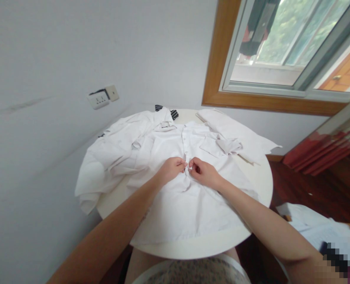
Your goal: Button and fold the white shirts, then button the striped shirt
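A white button-up shirt (pixel 175 213) lies spread face up on a round white table (pixel 222 245), its collar toward the wall. Both hands meet at the front placket near the shirt's middle. My left hand (pixel 175 167) pinches the placket edge from the left. Opposite it, my right hand (pixel 201 170) has its thumb and fingers closed on the placket too. The button between the fingertips is too small to make out. Above the hands, a few buttons show along the placket (pixel 186 146). A chest pocket (pixel 208 145) sits on the right half.
More white garments (pixel 103 161) are heaped at the table's left, one hanging over the edge. Another folded white garment (pixel 236 128) lies at the back right. A black striped cloth (pixel 174 114) is at the back. Beyond are a wall socket (pixel 98 100), a window frame (pixel 219 97) and a red curtain (pixel 305 154).
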A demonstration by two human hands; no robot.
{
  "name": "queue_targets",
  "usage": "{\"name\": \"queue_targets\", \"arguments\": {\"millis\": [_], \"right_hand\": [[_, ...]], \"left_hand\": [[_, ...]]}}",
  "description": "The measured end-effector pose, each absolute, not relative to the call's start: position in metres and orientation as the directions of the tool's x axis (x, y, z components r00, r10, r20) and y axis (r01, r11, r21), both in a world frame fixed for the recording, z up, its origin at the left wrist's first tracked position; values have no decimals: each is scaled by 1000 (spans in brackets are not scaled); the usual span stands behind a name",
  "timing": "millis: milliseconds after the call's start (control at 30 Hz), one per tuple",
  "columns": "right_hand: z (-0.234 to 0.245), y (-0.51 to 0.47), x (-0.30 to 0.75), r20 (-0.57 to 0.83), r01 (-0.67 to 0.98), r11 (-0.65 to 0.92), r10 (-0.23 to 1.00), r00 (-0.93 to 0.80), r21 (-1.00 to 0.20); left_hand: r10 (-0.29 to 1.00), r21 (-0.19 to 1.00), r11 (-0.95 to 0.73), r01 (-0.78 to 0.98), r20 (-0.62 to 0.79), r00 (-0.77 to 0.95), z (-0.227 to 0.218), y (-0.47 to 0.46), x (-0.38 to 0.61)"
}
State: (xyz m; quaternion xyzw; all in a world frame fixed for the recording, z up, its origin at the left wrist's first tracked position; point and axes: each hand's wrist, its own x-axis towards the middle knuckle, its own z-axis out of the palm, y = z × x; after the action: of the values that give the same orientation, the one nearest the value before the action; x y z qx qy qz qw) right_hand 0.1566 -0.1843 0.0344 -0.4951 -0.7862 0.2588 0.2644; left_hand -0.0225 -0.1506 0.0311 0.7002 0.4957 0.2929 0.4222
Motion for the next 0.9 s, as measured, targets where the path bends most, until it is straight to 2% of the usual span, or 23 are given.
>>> {"name": "queue_targets", "arguments": {"millis": [200, 400, 600, 900], "right_hand": [[26, -177, 158, 154, 527, 346, 915, -374, -776], [21, -171, 160, 117, 468, 296, 920, -373, -833], [18, -168, 160, 96, 463, 266, 929, -358, -846], [22, -171, 160, 101, 479, 274, 929, -356, -834]], "left_hand": [[953, 940, -96, 326, -8, 303, 24, -148, -20], [949, 932, -137, 335, 26, 315, 26, -150, -21], [941, 921, -201, 334, 87, 327, 28, -152, -20], [943, 962, -96, 256, 5, 333, 38, -158, -20]]}}
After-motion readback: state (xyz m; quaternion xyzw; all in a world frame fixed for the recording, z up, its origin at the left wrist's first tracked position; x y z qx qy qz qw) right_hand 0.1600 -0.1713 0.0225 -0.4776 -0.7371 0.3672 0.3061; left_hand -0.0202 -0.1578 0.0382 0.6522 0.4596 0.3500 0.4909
